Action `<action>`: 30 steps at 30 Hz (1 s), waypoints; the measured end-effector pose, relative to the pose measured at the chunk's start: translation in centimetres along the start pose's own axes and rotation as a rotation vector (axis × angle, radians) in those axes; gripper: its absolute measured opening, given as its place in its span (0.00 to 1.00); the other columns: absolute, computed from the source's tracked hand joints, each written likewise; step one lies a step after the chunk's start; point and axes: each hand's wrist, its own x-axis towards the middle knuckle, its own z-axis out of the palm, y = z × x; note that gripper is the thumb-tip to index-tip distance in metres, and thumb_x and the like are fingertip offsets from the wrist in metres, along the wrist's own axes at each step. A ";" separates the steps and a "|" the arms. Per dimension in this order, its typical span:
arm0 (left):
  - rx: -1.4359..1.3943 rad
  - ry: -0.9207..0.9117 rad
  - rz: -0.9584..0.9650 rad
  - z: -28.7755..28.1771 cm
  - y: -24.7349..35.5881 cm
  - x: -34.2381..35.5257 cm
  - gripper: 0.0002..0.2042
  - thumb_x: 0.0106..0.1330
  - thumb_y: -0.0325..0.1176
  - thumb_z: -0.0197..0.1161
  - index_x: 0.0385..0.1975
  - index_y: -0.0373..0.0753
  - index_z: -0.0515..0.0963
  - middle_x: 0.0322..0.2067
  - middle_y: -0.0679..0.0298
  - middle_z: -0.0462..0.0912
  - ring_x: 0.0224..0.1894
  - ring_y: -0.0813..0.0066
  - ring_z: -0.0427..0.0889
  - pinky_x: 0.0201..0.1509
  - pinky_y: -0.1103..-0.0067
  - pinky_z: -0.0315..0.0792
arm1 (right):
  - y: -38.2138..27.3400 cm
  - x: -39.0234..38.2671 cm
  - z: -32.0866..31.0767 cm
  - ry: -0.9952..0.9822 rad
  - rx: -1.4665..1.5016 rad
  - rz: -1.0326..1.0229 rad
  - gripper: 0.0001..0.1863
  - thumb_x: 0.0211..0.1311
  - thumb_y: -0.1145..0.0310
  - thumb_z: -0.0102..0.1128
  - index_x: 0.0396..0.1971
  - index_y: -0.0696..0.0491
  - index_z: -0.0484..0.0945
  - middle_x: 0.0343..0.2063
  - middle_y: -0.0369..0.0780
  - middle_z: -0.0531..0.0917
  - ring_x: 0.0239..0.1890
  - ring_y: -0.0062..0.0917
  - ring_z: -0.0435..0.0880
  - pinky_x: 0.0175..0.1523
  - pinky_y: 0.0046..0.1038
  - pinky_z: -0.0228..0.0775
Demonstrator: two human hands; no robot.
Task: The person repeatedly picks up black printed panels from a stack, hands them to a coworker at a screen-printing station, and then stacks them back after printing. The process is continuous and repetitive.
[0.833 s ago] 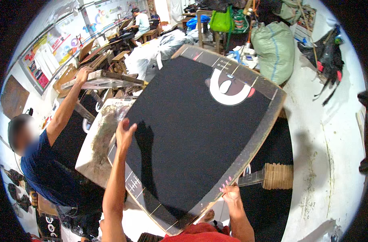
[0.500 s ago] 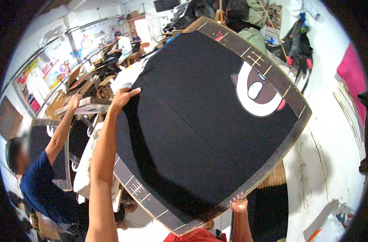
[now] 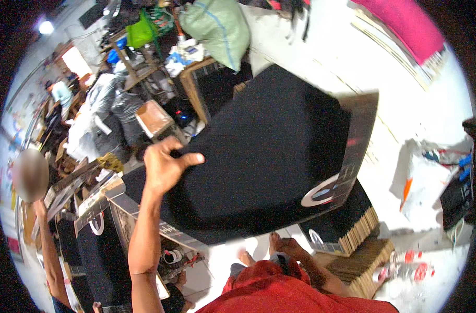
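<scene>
My left hand [image 3: 165,164] grips the edge of a large flat board [image 3: 364,117] covered with black fabric [image 3: 269,146]; its thumb lies over the cloth and its fingers are partly hidden. A cartoon face print [image 3: 320,192] in white and brown shows near the board's right end, beside a dark marked border strip. The board hangs tilted in front of me. Below its lower edge is my right hand [image 3: 294,250], in shadow near my legs. Its fingers are too dark and blurred to read, and whether it touches the board cannot be told.
A stack of similar boards [image 3: 358,232] stands at the lower right, with plastic bottles [image 3: 405,271] beside it. A co-worker's arm [image 3: 50,255] is at the left near another black-covered board [image 3: 99,250]. A pale green sack [image 3: 217,31] and a wooden table [image 3: 193,96] stand beyond.
The board has turned clockwise and tipped flatter, its printed end swinging down to the lower right. My view has dropped and shifted right. My right hand no longer shows at the board's lower edge.
</scene>
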 end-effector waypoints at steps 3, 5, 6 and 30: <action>-0.037 -0.107 0.298 4.2 2.7 -3.5 0.19 0.35 0.43 0.74 0.16 0.36 0.74 0.16 0.57 0.75 0.19 0.62 0.76 0.24 0.72 0.67 | -12.2 -0.5 -2.1 0.439 -0.380 0.098 0.13 0.45 0.74 0.59 0.35 0.55 0.77 0.39 0.45 0.79 0.44 0.36 0.77 0.49 0.34 0.69; -0.009 -0.197 0.467 7.5 3.8 -5.4 0.18 0.36 0.44 0.72 0.14 0.38 0.73 0.15 0.59 0.74 0.21 0.60 0.76 0.26 0.70 0.66 | -19.0 1.1 -5.2 0.716 -0.673 -0.137 0.17 0.44 0.74 0.59 0.39 0.56 0.75 0.40 0.45 0.79 0.43 0.37 0.77 0.48 0.35 0.69; 0.013 -0.236 0.548 9.1 4.2 -6.4 0.17 0.37 0.44 0.71 0.14 0.39 0.73 0.15 0.61 0.73 0.22 0.61 0.76 0.27 0.70 0.66 | -21.1 2.4 -6.7 0.730 -0.836 -0.201 0.19 0.44 0.73 0.59 0.41 0.56 0.74 0.40 0.45 0.78 0.42 0.38 0.77 0.47 0.36 0.69; 0.185 -0.584 -0.637 27.2 -12.3 -36.7 0.20 0.46 0.37 0.69 0.38 0.40 0.72 0.32 0.61 0.79 0.36 0.61 0.77 0.43 0.66 0.65 | 15.8 4.9 -10.7 0.052 -0.674 0.560 0.11 0.50 0.65 0.56 0.27 0.58 0.75 0.24 0.47 0.79 0.31 0.41 0.80 0.37 0.40 0.69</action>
